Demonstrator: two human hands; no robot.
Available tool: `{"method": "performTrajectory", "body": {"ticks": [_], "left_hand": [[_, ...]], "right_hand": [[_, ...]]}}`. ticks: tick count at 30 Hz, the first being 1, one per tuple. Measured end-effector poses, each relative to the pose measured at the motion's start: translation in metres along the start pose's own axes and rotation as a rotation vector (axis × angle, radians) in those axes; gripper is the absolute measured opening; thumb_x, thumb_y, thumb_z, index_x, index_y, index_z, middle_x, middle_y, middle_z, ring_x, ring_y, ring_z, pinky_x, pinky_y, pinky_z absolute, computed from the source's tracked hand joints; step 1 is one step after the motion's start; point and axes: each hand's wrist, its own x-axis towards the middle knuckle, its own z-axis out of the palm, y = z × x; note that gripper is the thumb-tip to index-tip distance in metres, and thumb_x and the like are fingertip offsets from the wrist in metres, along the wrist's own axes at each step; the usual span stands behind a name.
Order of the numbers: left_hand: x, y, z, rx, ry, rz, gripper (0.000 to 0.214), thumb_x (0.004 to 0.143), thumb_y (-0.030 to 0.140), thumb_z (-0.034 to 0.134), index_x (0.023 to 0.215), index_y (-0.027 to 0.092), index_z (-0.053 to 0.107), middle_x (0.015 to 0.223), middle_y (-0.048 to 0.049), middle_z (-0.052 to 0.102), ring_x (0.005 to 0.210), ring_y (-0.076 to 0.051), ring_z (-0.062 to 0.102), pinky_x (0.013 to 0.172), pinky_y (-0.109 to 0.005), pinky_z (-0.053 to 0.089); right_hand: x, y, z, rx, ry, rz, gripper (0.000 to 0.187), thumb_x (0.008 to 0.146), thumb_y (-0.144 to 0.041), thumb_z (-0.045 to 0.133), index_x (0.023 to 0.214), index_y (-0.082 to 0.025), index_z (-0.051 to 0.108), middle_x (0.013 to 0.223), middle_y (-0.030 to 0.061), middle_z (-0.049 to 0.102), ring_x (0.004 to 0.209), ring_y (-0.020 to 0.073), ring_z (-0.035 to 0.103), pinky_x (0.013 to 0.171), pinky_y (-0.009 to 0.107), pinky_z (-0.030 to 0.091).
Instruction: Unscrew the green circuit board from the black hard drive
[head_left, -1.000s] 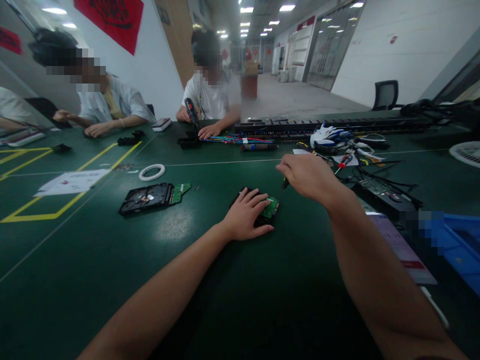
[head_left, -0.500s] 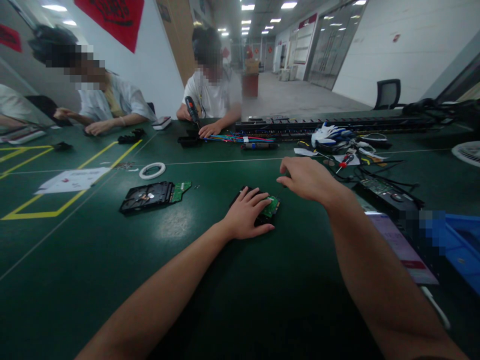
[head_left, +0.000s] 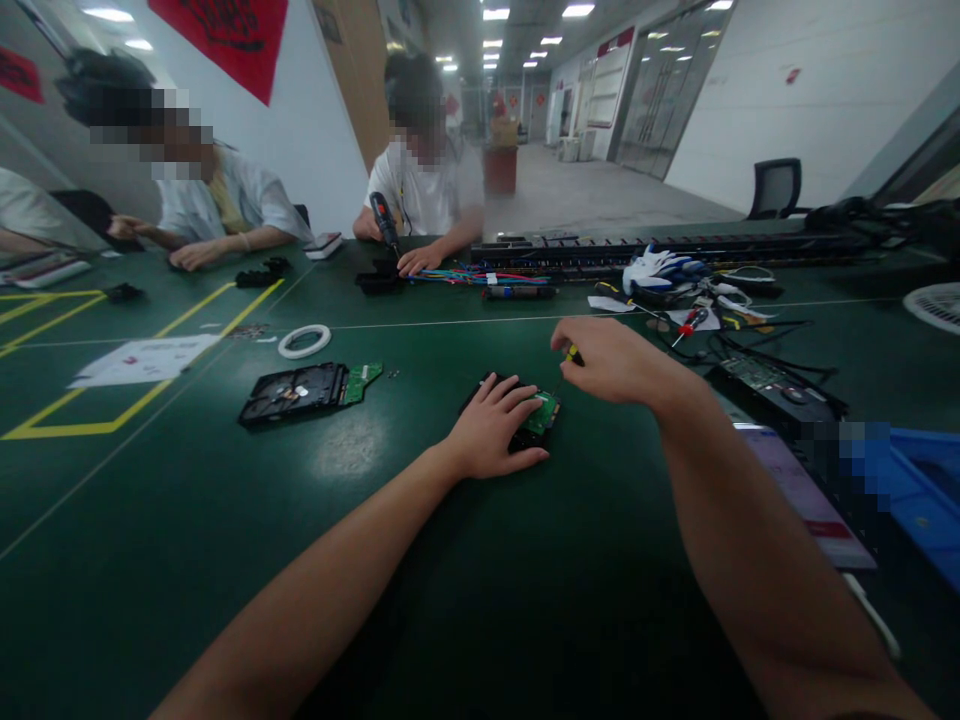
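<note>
My left hand lies over a black hard drive with its fingers spread and its palm down, hiding much of it. The drive's green circuit board shows past the fingertips. Just right of and above the drive, my right hand is closed around a screwdriver; a bit of its yellow and black handle is visible. Its thin shaft points down near the drive's far right corner, and I cannot make out whether the tip touches. A second hard drive, its green board sticking out, lies to the left.
A white tape roll and paper sheet lie left. At right are a red-handled screwdriver, gloves, another drive, a tablet-like screen and a blue bin. Across the table, a person holds a power screwdriver.
My right hand has shifted slightly left and turned, so the yellow and black screwdriver handle now shows in it. My left hand and the drive have stayed put.
</note>
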Motion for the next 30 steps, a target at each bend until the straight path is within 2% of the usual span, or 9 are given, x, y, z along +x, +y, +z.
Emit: {"method": "performTrajectory", "body": {"ticks": [2, 6, 12, 15, 18, 25, 30], "left_hand": [[0.0, 0.0001, -0.0001, -0.001, 0.0, -0.001, 0.084, 0.091, 0.077, 0.058, 0.156, 0.023, 0.049, 0.164, -0.0117, 0.047, 0.158, -0.041, 0.031, 0.132, -0.066, 0.012], [0.0, -0.0002, 0.0001, 0.004, 0.0, -0.003, 0.085, 0.091, 0.077, 0.057, 0.156, 0.022, 0.049, 0.164, -0.0114, 0.046, 0.158, -0.041, 0.031, 0.132, -0.066, 0.012], [0.0001, -0.0013, 0.001, -0.006, 0.003, 0.0, 0.084, 0.091, 0.077, 0.059, 0.155, 0.023, 0.05, 0.164, -0.012, 0.047, 0.157, -0.041, 0.031, 0.132, -0.067, 0.012], [0.0, -0.002, 0.0021, 0.002, 0.005, 0.001, 0.084, 0.091, 0.077, 0.058, 0.155, 0.023, 0.05, 0.164, -0.0115, 0.047, 0.158, -0.041, 0.031, 0.132, -0.066, 0.012], [0.0, -0.002, 0.0022, 0.009, 0.002, 0.003, 0.085, 0.091, 0.078, 0.056, 0.155, 0.021, 0.05, 0.164, -0.012, 0.047, 0.158, -0.041, 0.031, 0.132, -0.066, 0.012], [0.0003, -0.0003, -0.0004, -0.004, -0.006, -0.009, 0.084, 0.091, 0.076, 0.059, 0.155, 0.023, 0.049, 0.164, -0.0118, 0.047, 0.158, -0.041, 0.031, 0.132, -0.066, 0.012], [0.0001, -0.0004, 0.0, -0.005, -0.003, -0.004, 0.084, 0.091, 0.077, 0.059, 0.155, 0.024, 0.049, 0.164, -0.0112, 0.047, 0.158, -0.041, 0.031, 0.132, -0.066, 0.012]], "right_hand": [[0.0003, -0.0005, -0.0003, -0.005, -0.005, 0.003, 0.023, 0.093, -0.023, 0.061, 0.114, -0.018, 0.069, 0.118, 0.0132, 0.076, 0.109, 0.0292, 0.07, 0.092, 0.039, 0.052], [0.0008, -0.0016, -0.0005, -0.092, 0.0, 0.143, 0.026, 0.098, -0.038, 0.058, 0.111, -0.019, 0.07, 0.105, 0.0149, 0.078, 0.1, 0.0351, 0.072, 0.08, 0.043, 0.054], [0.0002, 0.0005, -0.0001, -0.085, -0.013, 0.112, 0.025, 0.096, -0.032, 0.06, 0.115, -0.018, 0.069, 0.113, 0.0174, 0.077, 0.103, 0.0347, 0.073, 0.083, 0.043, 0.054], [0.0008, 0.0005, -0.0003, -0.133, -0.008, 0.2, 0.031, 0.098, -0.04, 0.058, 0.114, -0.017, 0.071, 0.104, 0.0192, 0.078, 0.099, 0.0378, 0.074, 0.079, 0.046, 0.055], [0.0016, 0.0006, -0.0001, -0.153, -0.003, 0.227, 0.036, 0.1, -0.046, 0.057, 0.112, -0.017, 0.073, 0.098, 0.0192, 0.078, 0.097, 0.0374, 0.074, 0.077, 0.045, 0.055], [0.0021, -0.0006, 0.0012, -0.179, -0.009, 0.191, 0.025, 0.097, -0.035, 0.06, 0.109, -0.017, 0.074, 0.096, 0.017, 0.079, 0.093, 0.0332, 0.075, 0.073, 0.039, 0.054], [0.0011, -0.003, 0.0005, -0.145, -0.004, 0.172, 0.022, 0.095, -0.03, 0.061, 0.108, -0.017, 0.072, 0.098, 0.0163, 0.078, 0.093, 0.0332, 0.075, 0.073, 0.039, 0.053]]}}
